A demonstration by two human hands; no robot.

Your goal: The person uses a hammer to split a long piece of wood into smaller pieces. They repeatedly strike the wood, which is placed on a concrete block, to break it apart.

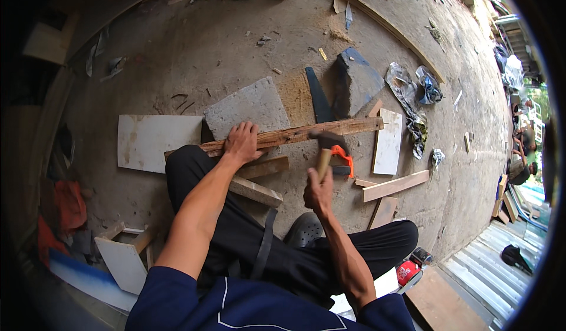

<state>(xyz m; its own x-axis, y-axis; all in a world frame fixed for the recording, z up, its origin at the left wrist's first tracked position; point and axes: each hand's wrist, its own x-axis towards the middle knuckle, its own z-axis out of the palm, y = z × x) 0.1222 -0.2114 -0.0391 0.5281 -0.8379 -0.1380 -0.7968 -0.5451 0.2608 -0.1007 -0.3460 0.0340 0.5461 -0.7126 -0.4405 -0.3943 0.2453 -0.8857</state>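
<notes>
A long, rough brown wooden plank lies slantwise across a grey concrete block. My left hand holds the plank down, its fingers over the top edge toward the block. In my closed right hand is a hammer with a pale wooden handle. Its dark head is just in front of the plank's near edge; whether they touch, I cannot tell. Under the plank lies a handsaw: its dark blade shows beyond, and its orange handle is partly behind the hammer.
A second block, bluish on top, stands beyond the plank at right. White boards lie on either side. Wood offcuts are near my knees. Crumpled plastic and sawdust litter the floor. Another person is far right.
</notes>
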